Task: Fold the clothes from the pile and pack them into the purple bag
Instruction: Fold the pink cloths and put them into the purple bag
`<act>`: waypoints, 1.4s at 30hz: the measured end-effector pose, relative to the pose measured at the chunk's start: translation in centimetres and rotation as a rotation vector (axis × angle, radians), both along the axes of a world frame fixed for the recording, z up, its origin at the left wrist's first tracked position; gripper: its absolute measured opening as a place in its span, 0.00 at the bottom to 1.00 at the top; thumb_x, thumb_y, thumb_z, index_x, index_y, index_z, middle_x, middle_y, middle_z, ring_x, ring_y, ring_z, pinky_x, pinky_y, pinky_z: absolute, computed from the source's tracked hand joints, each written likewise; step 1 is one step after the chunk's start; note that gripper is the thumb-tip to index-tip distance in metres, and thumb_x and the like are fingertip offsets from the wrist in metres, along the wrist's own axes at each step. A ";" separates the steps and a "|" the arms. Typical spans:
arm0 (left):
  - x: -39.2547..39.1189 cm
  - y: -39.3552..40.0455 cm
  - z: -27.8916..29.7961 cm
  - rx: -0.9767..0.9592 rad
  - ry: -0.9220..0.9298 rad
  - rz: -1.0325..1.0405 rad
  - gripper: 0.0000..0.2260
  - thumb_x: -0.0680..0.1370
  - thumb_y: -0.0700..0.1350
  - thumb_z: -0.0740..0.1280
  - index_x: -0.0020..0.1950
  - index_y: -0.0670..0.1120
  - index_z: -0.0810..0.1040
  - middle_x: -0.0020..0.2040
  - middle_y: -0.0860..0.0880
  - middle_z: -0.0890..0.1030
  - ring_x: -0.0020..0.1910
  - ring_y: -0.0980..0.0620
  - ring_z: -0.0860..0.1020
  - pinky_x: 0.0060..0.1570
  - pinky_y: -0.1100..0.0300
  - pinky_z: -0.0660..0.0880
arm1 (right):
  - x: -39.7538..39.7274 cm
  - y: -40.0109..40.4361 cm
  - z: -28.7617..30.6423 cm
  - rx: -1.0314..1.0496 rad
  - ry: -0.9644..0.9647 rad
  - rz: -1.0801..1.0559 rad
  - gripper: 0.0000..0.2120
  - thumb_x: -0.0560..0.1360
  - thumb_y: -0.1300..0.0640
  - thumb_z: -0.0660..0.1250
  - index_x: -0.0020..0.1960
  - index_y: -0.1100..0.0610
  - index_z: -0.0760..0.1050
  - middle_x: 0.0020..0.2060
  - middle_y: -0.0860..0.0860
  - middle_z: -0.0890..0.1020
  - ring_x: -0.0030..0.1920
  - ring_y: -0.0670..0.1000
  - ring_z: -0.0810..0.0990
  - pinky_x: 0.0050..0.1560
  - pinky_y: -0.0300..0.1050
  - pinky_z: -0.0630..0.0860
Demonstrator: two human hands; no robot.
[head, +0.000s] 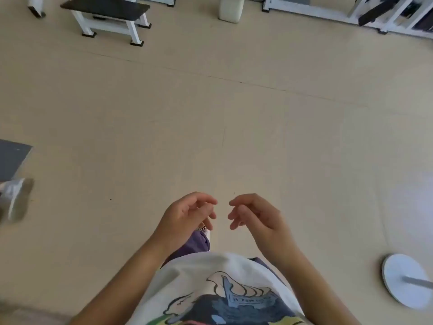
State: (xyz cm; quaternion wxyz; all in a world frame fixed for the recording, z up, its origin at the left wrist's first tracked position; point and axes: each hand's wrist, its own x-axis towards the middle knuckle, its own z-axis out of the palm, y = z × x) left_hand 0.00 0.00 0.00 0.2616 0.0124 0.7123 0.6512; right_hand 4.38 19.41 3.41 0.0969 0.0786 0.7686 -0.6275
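- The left hand [187,213] is held out in front of the body, low in the view, fingers loosely curled and relaxed, grasping nothing.
- The right hand [251,213] mirrors it just to the right, fingers likewise slack and curled with nothing between them; the fingertips of the two hands are near each other but apart.
- Neither the clothes pile nor the purple bag can be found in this view, so I cannot tell where they lie.
- Below the hands is the person's white T-shirt [210,277] with a coloured print, and purple trousers [196,245] show under the left wrist.
- The beige floor [210,125] fills most of the scene.
- Far left stands a low bench [105,8] with a dark top and white legs.
- At the far right are white metal frames [351,10], blurred.
- Near right, a round white disc base [403,277] rests on the floor.
- At the left edge lies a grey mat [11,158], and nearer, what may be a white shoe [18,198], too blurred to be sure.
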 end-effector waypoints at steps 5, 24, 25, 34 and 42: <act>-13.0 5.1 1.9 0.030 0.041 -0.183 0.08 0.77 0.53 0.66 0.52 0.54 0.82 0.43 0.48 0.83 0.40 0.49 0.83 0.42 0.66 0.75 | -8.8 4.3 -0.2 0.014 -0.110 -0.068 0.08 0.76 0.48 0.61 0.51 0.45 0.79 0.41 0.51 0.83 0.41 0.52 0.83 0.49 0.56 0.81; -62.7 21.9 0.7 -0.088 0.033 -0.017 0.07 0.77 0.52 0.65 0.51 0.55 0.82 0.41 0.48 0.84 0.38 0.49 0.82 0.40 0.64 0.77 | -64.9 22.3 -0.4 -0.073 0.070 0.030 0.07 0.79 0.55 0.62 0.52 0.50 0.79 0.40 0.51 0.83 0.38 0.51 0.83 0.44 0.44 0.79; -65.2 22.2 0.3 -0.077 0.023 0.022 0.07 0.78 0.50 0.65 0.50 0.55 0.82 0.41 0.48 0.84 0.37 0.50 0.82 0.40 0.65 0.76 | -68.1 22.6 -0.4 -0.073 0.081 0.048 0.07 0.79 0.55 0.62 0.52 0.49 0.79 0.40 0.51 0.83 0.38 0.51 0.83 0.43 0.42 0.79; -94.1 25.6 -2.6 -0.056 0.010 0.069 0.08 0.80 0.46 0.64 0.50 0.55 0.82 0.41 0.49 0.83 0.38 0.51 0.82 0.39 0.64 0.78 | -96.9 26.6 -2.6 -0.026 0.002 0.016 0.06 0.80 0.57 0.63 0.51 0.50 0.79 0.40 0.51 0.83 0.38 0.53 0.83 0.44 0.47 0.80; -120.8 35.0 1.4 0.041 0.092 -0.148 0.06 0.79 0.45 0.65 0.50 0.48 0.82 0.40 0.45 0.83 0.37 0.47 0.81 0.42 0.65 0.75 | -115.6 34.6 -2.7 -0.042 -0.073 -0.133 0.06 0.80 0.55 0.63 0.50 0.47 0.79 0.39 0.51 0.82 0.37 0.53 0.82 0.43 0.45 0.80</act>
